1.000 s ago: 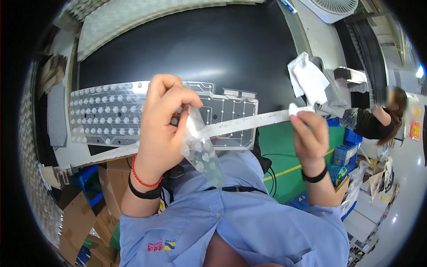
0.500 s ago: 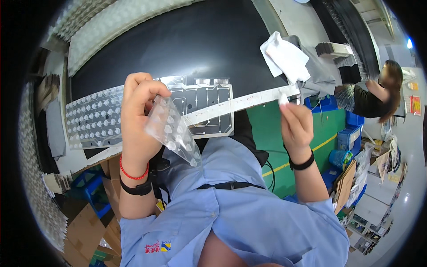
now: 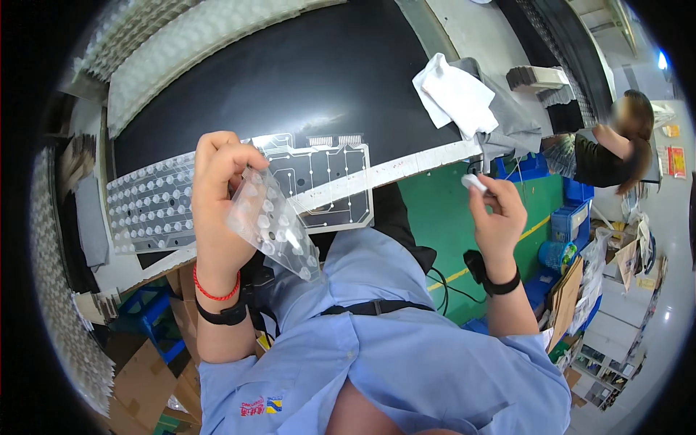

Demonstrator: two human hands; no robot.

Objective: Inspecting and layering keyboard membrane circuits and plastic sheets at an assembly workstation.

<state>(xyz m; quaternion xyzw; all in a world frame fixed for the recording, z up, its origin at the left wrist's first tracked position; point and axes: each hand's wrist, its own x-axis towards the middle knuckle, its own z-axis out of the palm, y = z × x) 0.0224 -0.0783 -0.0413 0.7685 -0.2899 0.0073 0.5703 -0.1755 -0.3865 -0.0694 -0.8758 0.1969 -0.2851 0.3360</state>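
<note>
My left hand is closed, pinching a curled flap of clear plastic sheet dotted with round domes. The flap hangs down over the table's front edge toward my lap. Behind it a keyboard membrane with rows of clear domes lies along the edge. Its right part shows pale circuit traces and juts past the edge; whether the flap is joined to it is hidden behind my hand. My right hand is raised off the right end of the table edge, thumb and fingers pinching a small white wad.
A black work mat covers the table. White and grey cloths lie at its right corner. Stacked domed sheets stand at the back left. Blue crates and cardboard line the green floor; another person is at the far right.
My right hand has moved down and slightly right, turning its fingers with the white wad. My left hand and the flap have shifted slightly left and down in the picture.
</note>
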